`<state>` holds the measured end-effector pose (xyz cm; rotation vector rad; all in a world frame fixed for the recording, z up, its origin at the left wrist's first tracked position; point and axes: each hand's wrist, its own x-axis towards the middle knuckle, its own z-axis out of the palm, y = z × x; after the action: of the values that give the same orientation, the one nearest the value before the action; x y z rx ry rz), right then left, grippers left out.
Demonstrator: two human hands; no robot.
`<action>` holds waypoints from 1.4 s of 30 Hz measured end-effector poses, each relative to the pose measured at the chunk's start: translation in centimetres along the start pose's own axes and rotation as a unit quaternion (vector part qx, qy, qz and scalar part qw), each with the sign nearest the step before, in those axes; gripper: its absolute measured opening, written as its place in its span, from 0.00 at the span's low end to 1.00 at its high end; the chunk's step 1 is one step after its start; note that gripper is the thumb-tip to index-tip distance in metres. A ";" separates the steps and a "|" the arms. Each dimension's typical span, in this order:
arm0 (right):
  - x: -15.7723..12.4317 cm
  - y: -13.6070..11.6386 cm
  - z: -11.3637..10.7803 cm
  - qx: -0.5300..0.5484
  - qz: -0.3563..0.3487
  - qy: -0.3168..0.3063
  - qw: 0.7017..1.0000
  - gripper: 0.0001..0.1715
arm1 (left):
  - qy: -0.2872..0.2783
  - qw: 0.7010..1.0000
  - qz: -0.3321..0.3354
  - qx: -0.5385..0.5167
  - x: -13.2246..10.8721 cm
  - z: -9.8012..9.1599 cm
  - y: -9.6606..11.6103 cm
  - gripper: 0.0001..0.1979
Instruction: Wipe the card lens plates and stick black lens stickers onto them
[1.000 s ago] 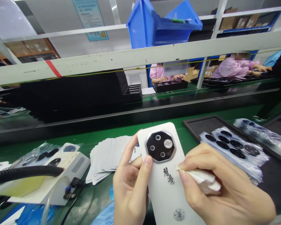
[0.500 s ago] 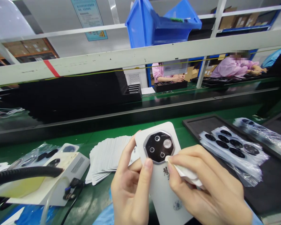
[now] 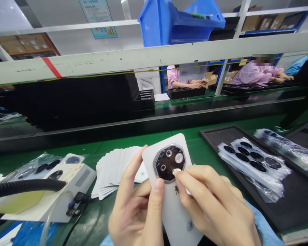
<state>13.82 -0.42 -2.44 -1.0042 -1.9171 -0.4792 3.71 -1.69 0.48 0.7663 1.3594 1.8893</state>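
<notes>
Left hand (image 3: pixel 136 208) grips white phone back cover (image 3: pixel 176 218); right hand (image 3: pixel 210 205) pinches white wipe (image 3: pixel 176 171) against octagonal camera module (image 3: pixel 166 162) at 5 o'clock.

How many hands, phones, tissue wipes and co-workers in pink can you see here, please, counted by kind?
Left hand and right hand: 2
White phone: 1
White tissue wipe: 1
Co-worker and co-worker in pink: 2
Total: 6

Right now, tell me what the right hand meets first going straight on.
The octagonal camera module on the white phone, it seems; the wipe in the right hand looks to touch it.
</notes>
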 end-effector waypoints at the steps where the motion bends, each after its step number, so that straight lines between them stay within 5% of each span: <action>1: 0.0 0.0 0.0 0.003 -0.004 -0.003 1.000 0.13 | 0.002 1.000 -0.002 0.003 0.0 0.0 0.0 0.22; 11: 1.3 0.5 -0.4 0.131 0.046 -0.017 0.990 0.10 | -0.059 0.996 -0.034 -0.062 1.4 -1.0 -0.9 0.24; 18: 2.0 0.7 -1.4 0.349 0.145 0.060 0.924 0.09 | -0.102 0.990 -0.067 -0.066 2.5 -1.8 -0.6 0.24; 37: 1.9 0.6 -1.4 0.314 0.160 0.066 0.934 0.08 | -0.129 0.982 -0.116 -0.081 2.3 -1.8 -0.1 0.25; 42: 2.0 1.5 -1.9 0.196 0.071 0.028 0.978 0.10 | -0.104 0.992 -0.057 -0.032 1.8 -1.4 -0.5 0.26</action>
<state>15.52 0.12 0.13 -0.8482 -1.7831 -0.0411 1.63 -0.96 -0.26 0.8112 1.1834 1.7048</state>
